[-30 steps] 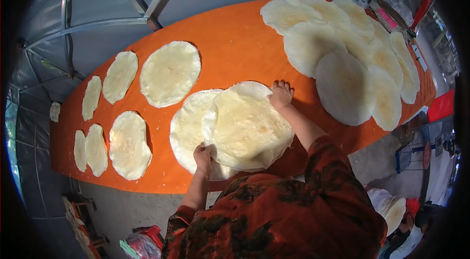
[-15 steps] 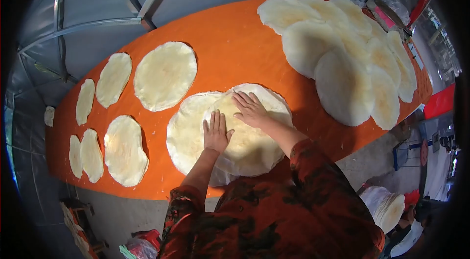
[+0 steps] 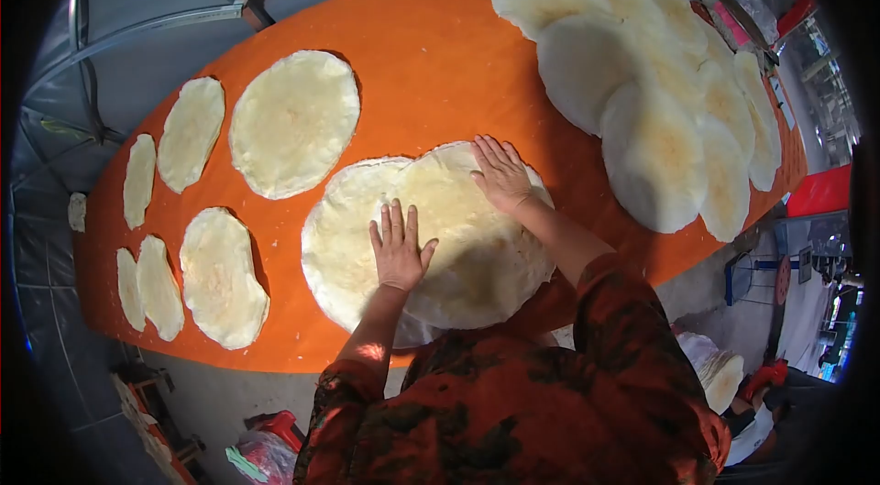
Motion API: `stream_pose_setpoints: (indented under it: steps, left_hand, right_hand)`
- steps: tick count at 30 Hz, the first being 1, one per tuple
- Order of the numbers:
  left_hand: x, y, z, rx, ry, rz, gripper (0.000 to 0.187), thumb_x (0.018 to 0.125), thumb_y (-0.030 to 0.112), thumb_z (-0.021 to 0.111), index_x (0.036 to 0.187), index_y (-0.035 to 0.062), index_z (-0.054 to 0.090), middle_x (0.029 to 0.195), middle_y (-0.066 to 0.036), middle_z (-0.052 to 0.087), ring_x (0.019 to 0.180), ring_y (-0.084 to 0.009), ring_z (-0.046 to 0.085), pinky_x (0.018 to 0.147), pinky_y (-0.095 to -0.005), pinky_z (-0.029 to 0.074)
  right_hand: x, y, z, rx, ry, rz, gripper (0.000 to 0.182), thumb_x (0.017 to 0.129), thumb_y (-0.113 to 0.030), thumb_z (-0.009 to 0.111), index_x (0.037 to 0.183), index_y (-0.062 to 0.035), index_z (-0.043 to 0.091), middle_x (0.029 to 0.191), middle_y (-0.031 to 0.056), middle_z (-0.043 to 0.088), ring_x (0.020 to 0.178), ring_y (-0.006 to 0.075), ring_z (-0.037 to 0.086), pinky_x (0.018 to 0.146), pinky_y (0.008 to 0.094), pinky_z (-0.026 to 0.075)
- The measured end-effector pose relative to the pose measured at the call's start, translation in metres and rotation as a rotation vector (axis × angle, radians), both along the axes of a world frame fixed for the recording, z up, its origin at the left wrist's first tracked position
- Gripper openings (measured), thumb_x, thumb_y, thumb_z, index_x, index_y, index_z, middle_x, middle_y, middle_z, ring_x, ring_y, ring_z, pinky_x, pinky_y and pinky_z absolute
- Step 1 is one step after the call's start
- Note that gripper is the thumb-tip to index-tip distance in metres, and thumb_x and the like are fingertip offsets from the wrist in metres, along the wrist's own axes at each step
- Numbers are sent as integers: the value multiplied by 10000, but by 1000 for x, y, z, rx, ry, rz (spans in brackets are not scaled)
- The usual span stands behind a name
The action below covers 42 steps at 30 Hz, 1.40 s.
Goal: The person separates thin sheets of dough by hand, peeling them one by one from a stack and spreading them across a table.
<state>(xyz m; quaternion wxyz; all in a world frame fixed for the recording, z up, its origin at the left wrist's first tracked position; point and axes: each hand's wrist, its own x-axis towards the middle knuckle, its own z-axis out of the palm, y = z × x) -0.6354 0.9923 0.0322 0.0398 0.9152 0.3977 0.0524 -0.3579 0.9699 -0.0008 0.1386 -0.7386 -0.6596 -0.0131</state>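
Two large round pale flatbreads (image 3: 458, 274) overlap at the near edge of an orange table (image 3: 422, 72). My left hand (image 3: 400, 251) lies on them near the middle, palm down, fingers spread. Over the upper right part, my right hand (image 3: 501, 175) rests palm down near the rim, its fingers stretched out. Neither hand grips anything. A clear plastic sheet (image 3: 414, 333) shows in part under the near edge of the flatbreads.
Several flatbreads (image 3: 295, 123) lie singly or overlapping on the left half of the table. A wide spread of overlapping flatbreads (image 3: 651, 159) covers the right end. Plastic bags (image 3: 747, 13) lie at the far right corner. Metal framing (image 3: 151, 22) stands behind.
My right hand has slid outward to the upper right rim of the flatbreads. My left hand stays near the middle, fingers more spread. The view has shifted slightly.
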Motion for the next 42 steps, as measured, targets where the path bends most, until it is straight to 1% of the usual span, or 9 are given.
stream_pose_setpoints:
  steps: [4, 7, 10, 14, 29, 32, 35, 41, 42]
  left_hand:
    - [1, 0, -1, -7, 15, 5, 767, 893, 538, 485, 1486, 96, 285, 1557, -202, 169, 1442, -377, 142, 1127, -566, 110]
    - [-2, -2, -6, -3, -2, 11, 765, 892, 540, 486, 1486, 101, 289, 1553, -205, 181, 1436, -380, 160, 1125, -566, 120]
    - [0, 1, -4, 15, 0, 1, 759, 890, 541, 487, 1481, 103, 301, 1548, -211, 192, 1430, -388, 175, 1123, -563, 135]
    - [-2, 0, -5, 20, -21, -4, 757, 892, 535, 490, 1483, 104, 292, 1548, -220, 182, 1431, -394, 164, 1128, -557, 126]
    - [-6, -3, -5, -6, -34, 26, 760, 903, 536, 477, 1490, 99, 271, 1559, -208, 150, 1443, -378, 125, 1136, -551, 99]
    - [-6, -3, -3, -14, -35, 27, 758, 902, 528, 486, 1488, 98, 272, 1560, -208, 144, 1445, -379, 112, 1136, -552, 96]
    - [-8, -2, -7, -13, -42, 9, 760, 901, 531, 486, 1486, 94, 274, 1557, -212, 148, 1442, -382, 117, 1134, -558, 104]
    - [-14, 0, -7, 39, -105, -39, 749, 892, 544, 499, 1467, 98, 323, 1543, -217, 187, 1423, -387, 172, 1132, -565, 128]
    - [-22, -1, 1, 17, -214, -57, 710, 879, 418, 595, 1431, 42, 353, 1492, -260, 266, 1381, -415, 252, 1108, -540, 225]
  right_hand:
    - [-7, 0, 5, 15, -25, -44, 589, 943, -351, 482, 1437, -58, 349, 1510, 94, 332, 1422, 228, 248, 1156, 453, 138]
    - [-30, 14, 32, 5, -449, 70, 593, 938, -365, 486, 1441, -80, 348, 1523, 92, 308, 1434, 226, 213, 1157, 471, 125]
    - [-51, 18, 34, -45, -45, 319, 591, 945, -384, 458, 1443, -84, 352, 1523, 90, 311, 1436, 219, 203, 1159, 454, 112]
    - [-40, 7, 13, -15, 86, 273, 606, 933, -409, 473, 1429, -76, 372, 1520, 71, 320, 1433, 205, 208, 1162, 440, 116]
    - [15, -66, 38, -32, -260, 91, 608, 873, -348, 566, 1358, 1, 450, 1503, 144, 322, 1406, 270, 276, 1125, 499, 211]
    - [-48, -78, 60, 35, -84, 175, 654, 836, -380, 598, 1354, -7, 457, 1505, 143, 319, 1405, 284, 274, 1121, 502, 221]
    - [-48, -114, 16, 102, 144, 195, 696, 811, -404, 621, 1362, -17, 448, 1494, 142, 333, 1399, 288, 282, 1118, 506, 220]
    - [-45, -120, 19, 19, 76, 159, 668, 815, -405, 630, 1332, -16, 465, 1433, 132, 395, 1358, 299, 316, 1084, 518, 258]
    - [-45, -119, 19, 27, 92, 148, 644, 820, -403, 630, 1314, -17, 484, 1425, 133, 404, 1353, 304, 322, 1080, 521, 262]
